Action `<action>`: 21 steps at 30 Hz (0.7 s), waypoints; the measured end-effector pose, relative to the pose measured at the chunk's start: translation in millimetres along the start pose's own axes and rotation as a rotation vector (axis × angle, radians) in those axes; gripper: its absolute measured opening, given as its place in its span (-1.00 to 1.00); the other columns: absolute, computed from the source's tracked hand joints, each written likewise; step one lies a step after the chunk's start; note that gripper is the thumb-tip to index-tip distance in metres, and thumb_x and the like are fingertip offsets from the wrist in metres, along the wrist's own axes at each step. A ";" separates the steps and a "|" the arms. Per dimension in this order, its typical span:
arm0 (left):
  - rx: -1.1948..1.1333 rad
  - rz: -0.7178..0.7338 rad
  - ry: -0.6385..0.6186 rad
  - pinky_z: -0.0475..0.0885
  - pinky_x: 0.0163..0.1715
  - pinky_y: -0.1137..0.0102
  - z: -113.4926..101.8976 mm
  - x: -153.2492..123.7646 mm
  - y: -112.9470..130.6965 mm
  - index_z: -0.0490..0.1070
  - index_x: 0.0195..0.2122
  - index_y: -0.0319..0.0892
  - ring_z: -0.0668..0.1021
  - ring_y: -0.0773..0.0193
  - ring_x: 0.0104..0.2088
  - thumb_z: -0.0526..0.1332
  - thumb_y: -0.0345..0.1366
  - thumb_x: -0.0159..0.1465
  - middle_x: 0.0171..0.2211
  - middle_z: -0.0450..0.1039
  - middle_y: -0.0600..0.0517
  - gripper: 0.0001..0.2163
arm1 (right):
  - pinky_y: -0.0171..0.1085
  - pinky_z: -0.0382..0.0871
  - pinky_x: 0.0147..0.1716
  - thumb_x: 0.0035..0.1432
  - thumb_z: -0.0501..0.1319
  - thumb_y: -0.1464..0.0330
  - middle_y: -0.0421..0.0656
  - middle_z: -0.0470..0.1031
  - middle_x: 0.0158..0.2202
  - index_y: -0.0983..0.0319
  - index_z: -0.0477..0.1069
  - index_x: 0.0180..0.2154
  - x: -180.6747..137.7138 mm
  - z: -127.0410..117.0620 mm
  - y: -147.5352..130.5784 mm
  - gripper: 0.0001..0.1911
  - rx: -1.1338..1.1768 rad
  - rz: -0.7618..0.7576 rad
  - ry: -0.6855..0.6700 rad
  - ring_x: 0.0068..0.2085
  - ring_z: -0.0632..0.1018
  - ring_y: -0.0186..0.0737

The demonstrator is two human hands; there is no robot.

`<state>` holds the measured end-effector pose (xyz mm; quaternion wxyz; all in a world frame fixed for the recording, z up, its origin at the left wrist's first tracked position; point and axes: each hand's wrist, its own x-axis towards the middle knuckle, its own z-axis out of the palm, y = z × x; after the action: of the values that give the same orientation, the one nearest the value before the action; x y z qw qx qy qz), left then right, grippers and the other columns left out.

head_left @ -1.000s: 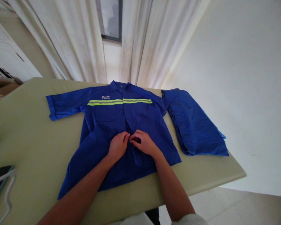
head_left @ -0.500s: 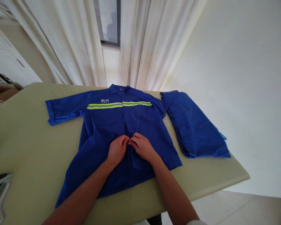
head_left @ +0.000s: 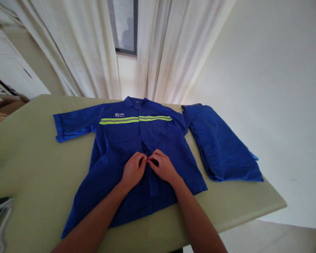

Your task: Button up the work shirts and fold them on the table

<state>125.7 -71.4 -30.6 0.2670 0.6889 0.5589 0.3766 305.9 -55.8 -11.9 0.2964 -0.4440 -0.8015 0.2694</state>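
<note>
A blue work shirt (head_left: 121,140) with yellow-green reflective stripes lies face up on a pale green table (head_left: 37,168), collar toward the window. My left hand (head_left: 133,168) and my right hand (head_left: 162,167) meet at the shirt's front placket, just below chest level. Both hands have their fingers curled and pinched on the placket's cloth edges. The shirt's left sleeve is spread out to the side; its right sleeve runs under a folded blue garment (head_left: 221,147).
The folded blue garment lies at the table's right end, near the edge. A dark flat object with a pale cable (head_left: 0,214) sits at the table's left front. White curtains (head_left: 158,49) and a window stand behind the table; a white wall is to the right.
My hands have stayed together on the placket, with only small finger movements. The camera view has shifted slightly.
</note>
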 end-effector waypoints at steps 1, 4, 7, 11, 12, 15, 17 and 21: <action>-0.006 -0.014 -0.001 0.38 -0.18 0.31 0.1 0.1 -0.6 0.47 -0.26 -0.12 0.55 0.18 -0.25 0.04 -0.20 0.45 -0.29 0.51 -0.01 -0.75 | -0.32 0.37 -0.20 0.30 0.28 0.45 -0.18 0.44 -0.22 0.19 0.53 -0.20 -0.2 -1.3 0.2 -0.93 0.015 -0.010 -0.013 -0.25 0.50 -0.31; -0.030 -0.057 -0.002 0.37 -0.22 0.31 -0.1 0.6 -1.4 0.48 -0.26 -0.12 0.55 0.18 -0.28 0.05 -0.19 0.44 -0.30 0.52 0.00 -0.75 | -0.32 0.38 -0.20 0.29 0.28 0.45 -0.18 0.45 -0.20 0.18 0.54 -0.17 -0.6 -5.2 -0.3 -0.90 0.052 -0.039 -0.042 -0.24 0.50 -0.30; -0.045 -0.075 -0.011 0.35 -0.27 0.33 -1.4 0.7 0.2 0.48 -0.27 -0.12 0.55 0.20 -0.31 0.06 -0.16 0.44 -0.32 0.53 0.01 -0.73 | -0.31 0.37 -0.19 0.32 0.26 0.42 -0.17 0.44 -0.19 0.17 0.53 -0.17 -0.5 -7.4 -1.5 -0.92 0.057 -0.053 -0.044 -0.23 0.50 -0.29; -0.033 -0.081 -0.022 0.32 -0.33 0.34 -2.5 -0.3 3.5 0.47 -0.31 -0.12 0.52 0.22 -0.38 0.07 -0.13 0.43 -0.39 0.51 0.03 -0.72 | -0.31 0.37 -0.19 0.37 0.23 0.40 -0.16 0.43 -0.19 0.18 0.50 -0.19 -0.4 -8.5 -2.2 -0.93 0.044 -0.051 -0.065 -0.23 0.49 -0.29; -0.035 -0.081 -0.020 0.32 -0.34 0.34 -2.3 -0.7 3.8 0.47 -0.31 -0.12 0.52 0.22 -0.39 0.07 -0.13 0.43 -0.40 0.51 0.03 -0.73 | -0.32 0.37 -0.19 0.38 0.22 0.39 -0.16 0.43 -0.19 0.18 0.50 -0.19 -0.5 -8.5 -2.1 -0.92 0.041 -0.046 -0.073 -0.23 0.49 -0.29; -0.037 -0.082 -0.011 0.33 -0.32 0.34 -1.2 -1.2 3.1 0.46 -0.31 -0.12 0.53 0.21 -0.36 0.06 -0.15 0.43 -0.37 0.52 0.02 -0.73 | -0.32 0.38 -0.17 0.39 0.23 0.39 -0.17 0.43 -0.19 0.19 0.49 -0.22 -0.5 -6.8 -2.1 -0.92 0.030 -0.047 -0.109 -0.22 0.49 -0.28; -0.020 -0.075 -0.004 0.34 -0.31 0.34 -0.5 -1.2 1.8 0.46 -0.32 -0.12 0.54 0.20 -0.34 0.07 -0.18 0.43 -0.36 0.52 0.01 -0.74 | -0.31 0.38 -0.15 0.38 0.24 0.40 -0.16 0.44 -0.19 0.19 0.50 -0.23 -0.5 -4.0 -2.7 -0.91 0.015 -0.051 -0.128 -0.20 0.50 -0.27; -0.010 -0.079 -0.038 0.35 -0.33 0.34 -0.7 -0.8 -1.1 0.48 -0.31 -0.11 0.53 0.21 -0.38 0.07 -0.16 0.44 -0.37 0.53 0.02 -0.73 | -0.32 0.38 -0.18 0.37 0.27 0.38 -0.17 0.46 -0.21 0.18 0.53 -0.25 -1.1 2.8 -2.7 -0.91 -0.038 -0.001 -0.083 -0.22 0.51 -0.29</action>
<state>124.5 -71.9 -31.3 0.2959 0.6719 0.5785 0.3554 302.9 -58.5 -12.1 0.2543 -0.4377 -0.8183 0.2722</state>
